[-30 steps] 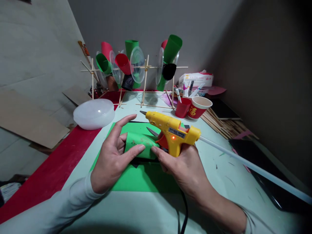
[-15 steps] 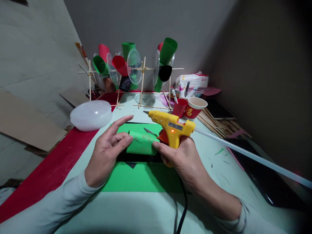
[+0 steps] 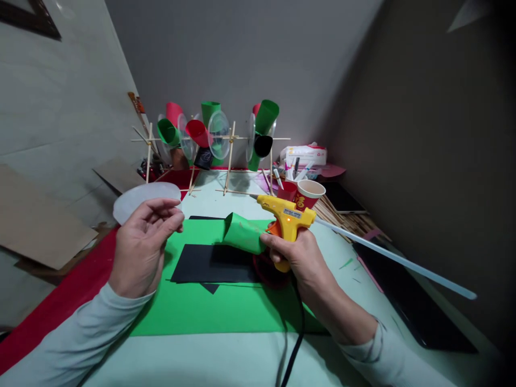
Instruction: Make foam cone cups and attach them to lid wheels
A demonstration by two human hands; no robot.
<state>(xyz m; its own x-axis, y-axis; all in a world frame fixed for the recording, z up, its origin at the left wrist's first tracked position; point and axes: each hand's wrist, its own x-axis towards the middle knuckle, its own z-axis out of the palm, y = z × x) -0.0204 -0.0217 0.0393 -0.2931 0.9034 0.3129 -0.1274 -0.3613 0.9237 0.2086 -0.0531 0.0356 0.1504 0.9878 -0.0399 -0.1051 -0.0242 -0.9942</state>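
Note:
My right hand (image 3: 300,252) is wrapped round the handle of a yellow glue gun (image 3: 286,212), whose orange light is lit. A translucent glue stick (image 3: 399,258) sticks out of its back end. With the thumb, the same hand also holds one end of a rolled green paper tube (image 3: 244,234). My left hand (image 3: 151,236) hovers to the left, apart from the tube, its thumb closed against curled fingers; whatever may be between them is too small to make out. Below lie black paper (image 3: 213,263) and a large green sheet (image 3: 193,314).
Behind stands a stick frame (image 3: 230,161) bearing clear discs and red, green and black paper tubes. A translucent bowl (image 3: 135,196) is at left. Paper cups (image 3: 311,191), bamboo sticks (image 3: 334,215) and a dark tablet (image 3: 419,301) lie to the right. A black cord (image 3: 296,344) hangs from the gun.
My left hand has let go of the green paper tube and moved left, its fingers curling in. The tube has tilted, its open end rising, while my right hand keeps it and the glue gun.

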